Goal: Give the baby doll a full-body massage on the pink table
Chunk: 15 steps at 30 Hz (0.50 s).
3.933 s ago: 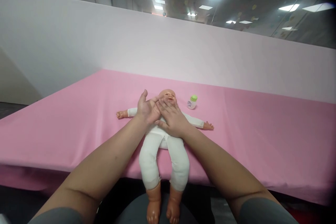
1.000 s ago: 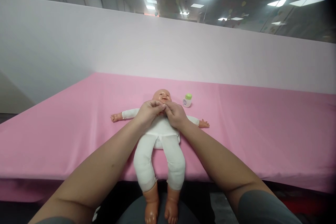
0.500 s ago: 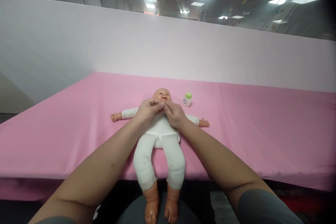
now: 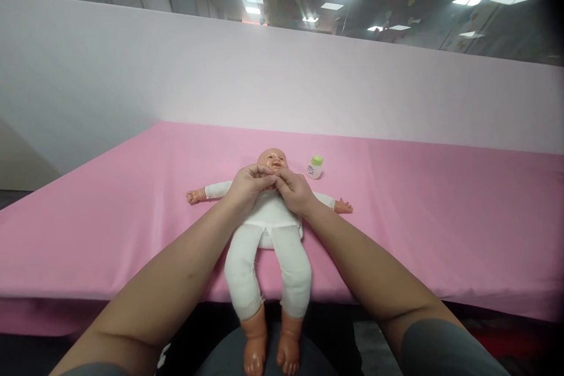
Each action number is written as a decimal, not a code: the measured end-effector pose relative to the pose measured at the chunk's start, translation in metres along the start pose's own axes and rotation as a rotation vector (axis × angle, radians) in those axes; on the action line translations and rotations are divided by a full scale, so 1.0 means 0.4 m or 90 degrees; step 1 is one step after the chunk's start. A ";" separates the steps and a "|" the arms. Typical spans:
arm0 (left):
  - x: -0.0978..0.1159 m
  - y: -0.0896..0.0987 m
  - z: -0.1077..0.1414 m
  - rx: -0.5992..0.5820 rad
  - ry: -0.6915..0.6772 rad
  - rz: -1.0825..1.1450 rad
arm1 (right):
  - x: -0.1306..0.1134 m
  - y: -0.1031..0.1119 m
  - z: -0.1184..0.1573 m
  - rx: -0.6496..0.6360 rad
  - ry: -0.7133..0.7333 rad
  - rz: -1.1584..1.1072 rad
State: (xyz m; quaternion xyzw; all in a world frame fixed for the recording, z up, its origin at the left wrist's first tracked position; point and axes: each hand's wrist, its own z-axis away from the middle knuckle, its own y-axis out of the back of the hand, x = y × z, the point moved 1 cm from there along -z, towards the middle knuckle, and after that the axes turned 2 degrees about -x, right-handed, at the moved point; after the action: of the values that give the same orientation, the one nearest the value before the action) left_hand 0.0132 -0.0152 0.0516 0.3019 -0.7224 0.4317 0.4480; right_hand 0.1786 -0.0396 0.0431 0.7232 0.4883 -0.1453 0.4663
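Observation:
A baby doll (image 4: 275, 211) lies face up, with a white cloth body and hard plastic head, hands and feet. Its arms stretch out to both sides and its legs hang over the table's front edge toward me. Over its neck and upper chest, just under the mouth, my left hand (image 4: 252, 185) and my right hand (image 4: 294, 189) meet with thumbs and fingers pinched together. The fingertips hide the doll's chin and neck, so anything between them cannot be made out. Beyond my right hand stands a small bottle (image 4: 315, 168) with a green cap.
Pink cloth (image 4: 423, 217) covers the wide table and hangs over its front edge. A pale partition wall (image 4: 282, 82) rises behind it, with glass and ceiling lights above. The doll's feet (image 4: 288, 343) reach over my lap.

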 end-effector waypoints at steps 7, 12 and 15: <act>0.053 0.049 -0.008 0.089 0.034 -0.263 | 0.006 0.033 -0.006 -0.014 -0.063 0.062; 0.083 0.122 -0.019 0.121 0.156 -0.788 | 0.037 0.106 -0.010 -0.072 -0.244 0.223; 0.075 0.149 -0.026 0.162 0.200 -0.821 | 0.062 0.121 -0.004 -0.238 -0.343 0.248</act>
State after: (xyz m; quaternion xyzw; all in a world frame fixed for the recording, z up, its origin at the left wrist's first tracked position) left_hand -0.0443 0.0189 0.0603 0.6569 -0.2674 0.1981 0.6766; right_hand 0.2310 -0.0286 0.0532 0.6406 0.2199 -0.1470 0.7209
